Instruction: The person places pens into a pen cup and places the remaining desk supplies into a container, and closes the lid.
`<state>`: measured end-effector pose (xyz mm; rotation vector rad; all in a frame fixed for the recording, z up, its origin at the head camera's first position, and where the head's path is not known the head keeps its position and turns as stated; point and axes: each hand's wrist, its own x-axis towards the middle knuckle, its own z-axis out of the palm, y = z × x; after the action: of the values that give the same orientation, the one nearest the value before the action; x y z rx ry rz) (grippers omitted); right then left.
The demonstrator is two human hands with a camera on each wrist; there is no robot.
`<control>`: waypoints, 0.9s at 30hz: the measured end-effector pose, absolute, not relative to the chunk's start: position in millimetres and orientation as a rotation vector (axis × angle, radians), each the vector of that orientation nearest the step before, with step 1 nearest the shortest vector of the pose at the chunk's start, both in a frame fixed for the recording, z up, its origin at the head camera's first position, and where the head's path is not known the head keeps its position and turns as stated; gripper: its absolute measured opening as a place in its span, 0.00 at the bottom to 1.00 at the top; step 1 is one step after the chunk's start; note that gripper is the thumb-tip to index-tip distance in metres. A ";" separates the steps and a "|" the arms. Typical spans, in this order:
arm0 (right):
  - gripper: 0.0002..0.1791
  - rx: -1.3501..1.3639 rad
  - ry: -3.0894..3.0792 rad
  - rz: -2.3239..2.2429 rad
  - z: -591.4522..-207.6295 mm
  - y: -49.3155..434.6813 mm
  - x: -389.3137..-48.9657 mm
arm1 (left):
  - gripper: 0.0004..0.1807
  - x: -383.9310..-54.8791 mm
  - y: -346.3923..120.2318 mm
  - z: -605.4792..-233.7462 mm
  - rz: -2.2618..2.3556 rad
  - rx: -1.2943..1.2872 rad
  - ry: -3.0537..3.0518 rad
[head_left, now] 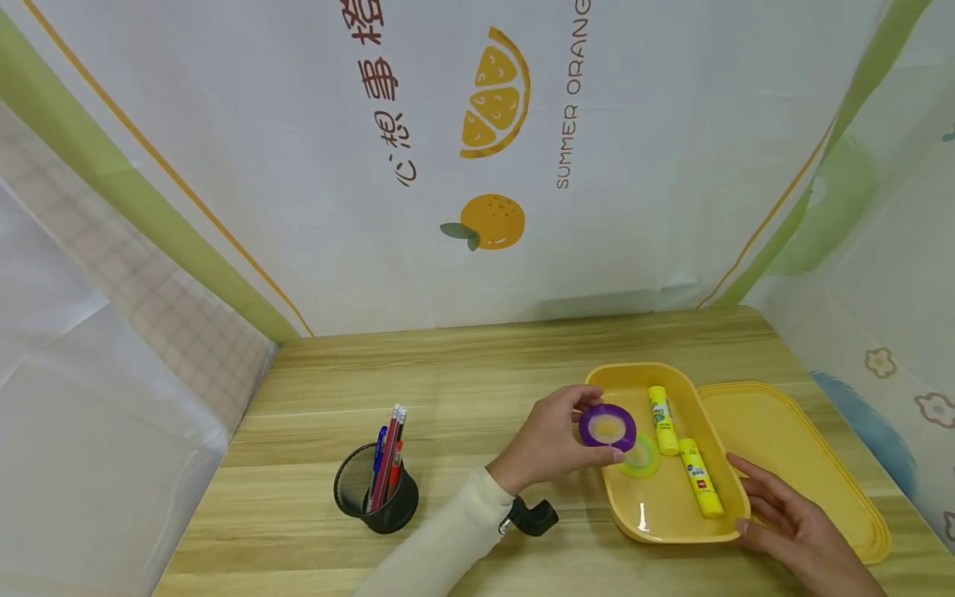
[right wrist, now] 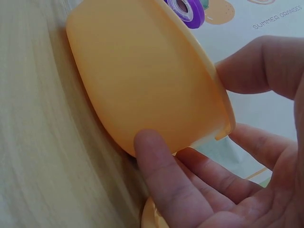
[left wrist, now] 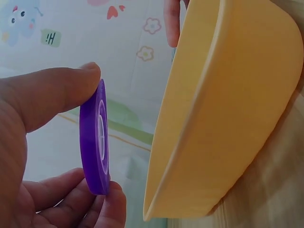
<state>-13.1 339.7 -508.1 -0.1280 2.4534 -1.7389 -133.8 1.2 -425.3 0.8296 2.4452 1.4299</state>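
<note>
My left hand point(head_left: 555, 439) pinches a purple tape roll point(left wrist: 92, 137) between thumb and fingertips, over the left side of the yellow box point(head_left: 649, 518). In the left wrist view the roll stands edge-on beside the box wall. A yellow-green tape roll point(head_left: 643, 458) lies in the box, partly covered in the head view by the purple one. Two yellow glue sticks point(head_left: 662, 420) point(head_left: 701, 478) also lie there. Around the box's near right corner, my right hand point(head_left: 794, 514) holds it, with the thumb at the rim and fingers against the outer wall.
A yellow lid point(head_left: 806, 464) lies on the table right of the box, partly behind my right hand. Toward the left stands a black mesh pen cup point(head_left: 395, 506) with several pens and pencils point(head_left: 385, 456). Printed cloth point(head_left: 477, 282) hangs behind the wooden table point(head_left: 298, 464).
</note>
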 end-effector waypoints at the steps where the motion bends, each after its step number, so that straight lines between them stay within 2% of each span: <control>1: 0.38 -0.133 2.455 -1.740 -508.1 339.4 -13.2 | 0.44 -133.7 2.5 -425.2 1.426 0.831 2.445; 27: 0.38 -0.108 2.461 -1.728 -506.4 337.3 -13.4 | 0.45 -134.7 51.3 -437.4 1.074 1.030 2.465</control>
<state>-13.4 337.3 -506.4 -0.1083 2.4615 -1.7283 -134.7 51.3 -437.4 1.0297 2.4647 1.0737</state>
